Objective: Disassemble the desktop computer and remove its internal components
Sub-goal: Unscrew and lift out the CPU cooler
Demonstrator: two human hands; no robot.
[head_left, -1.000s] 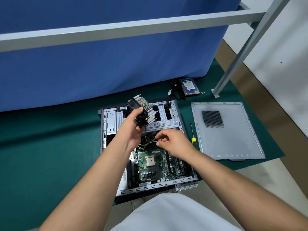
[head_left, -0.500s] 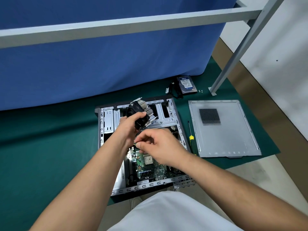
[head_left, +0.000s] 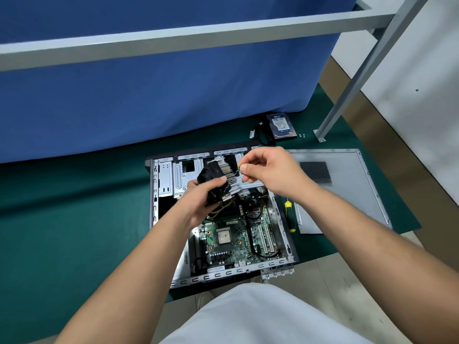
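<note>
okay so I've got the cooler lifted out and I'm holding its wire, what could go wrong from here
1. The right hand pinches the thin fan cable itself; tugging on the wire could tear it from the cooler.
2. The left hand holds the cooler right above the exposed processor on the motherboard; a slip could damage them.

Green mat [head_left: 74, 232], blue curtain [head_left: 173, 95], yellow/green screwdriver [head_left: 289, 214], grey panel [head_left: 347, 194] w/ mesh.
</note>
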